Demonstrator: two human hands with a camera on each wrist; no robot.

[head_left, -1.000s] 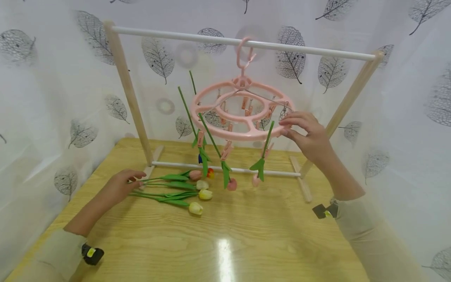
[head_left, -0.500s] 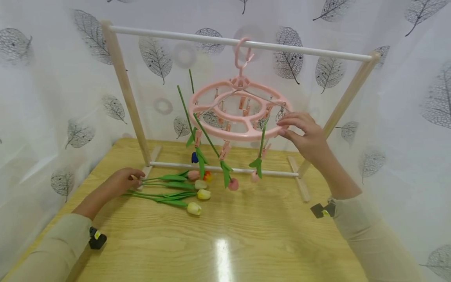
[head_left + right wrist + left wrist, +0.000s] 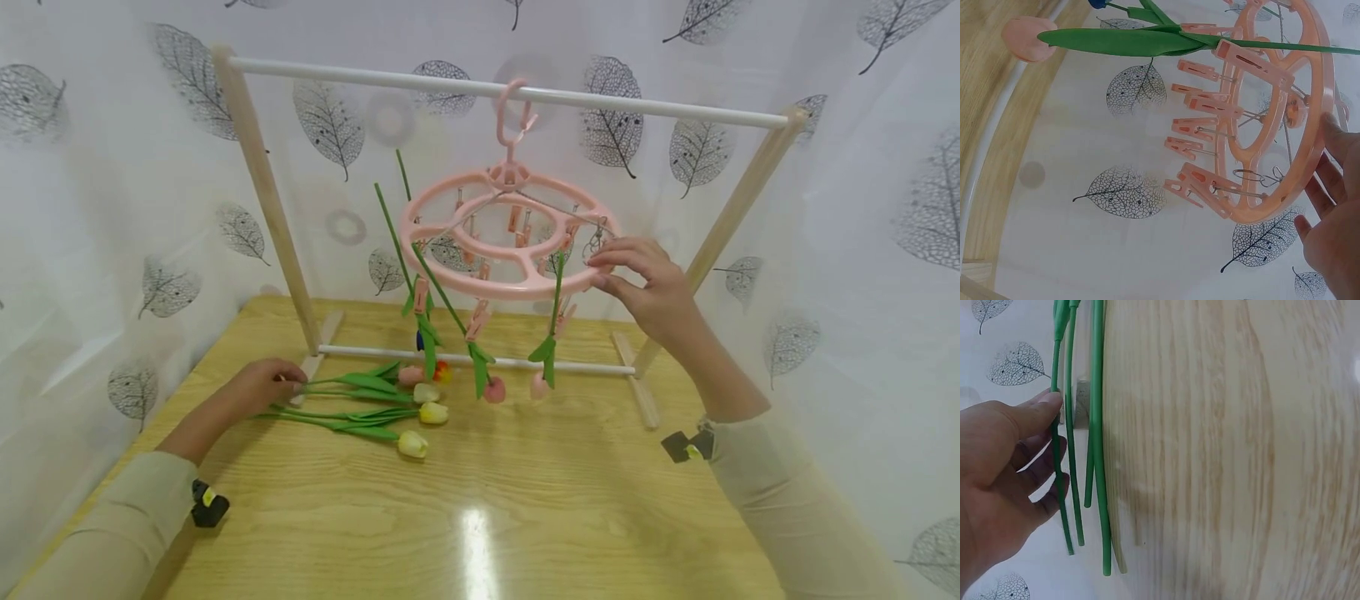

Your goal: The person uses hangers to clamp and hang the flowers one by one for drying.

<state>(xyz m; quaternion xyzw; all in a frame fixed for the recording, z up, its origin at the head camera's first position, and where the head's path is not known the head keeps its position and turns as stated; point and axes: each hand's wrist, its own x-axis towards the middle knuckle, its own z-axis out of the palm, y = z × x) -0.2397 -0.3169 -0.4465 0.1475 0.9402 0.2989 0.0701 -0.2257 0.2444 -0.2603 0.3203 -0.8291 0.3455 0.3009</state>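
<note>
A pink round clip hanger [image 3: 510, 233] hangs by its hook from the white top rail [image 3: 637, 107] of a wooden rack. My right hand [image 3: 603, 271] pinches its right rim, and the right wrist view shows the fingers [image 3: 1335, 194] against the rim of the hanger [image 3: 1272, 125]. Several artificial tulips [image 3: 493, 390] hang head down from its clips. Several more tulips [image 3: 413, 443] lie on the table. My left hand [image 3: 288, 382] rests at their stem ends, and in the left wrist view thumb and fingers [image 3: 1044, 406] pinch one green stem [image 3: 1060, 506].
The wooden table [image 3: 525, 500] carries the rack, whose lower white bar [image 3: 585, 367] runs behind the lying flowers. White leaf-print curtains [image 3: 862, 208] close in the left, back and right sides. Unused pink clips [image 3: 1200, 122] hang inside the ring.
Little differs. The hanging tulips and hanger have shifted slightly to the left; both hands stay where they were.
</note>
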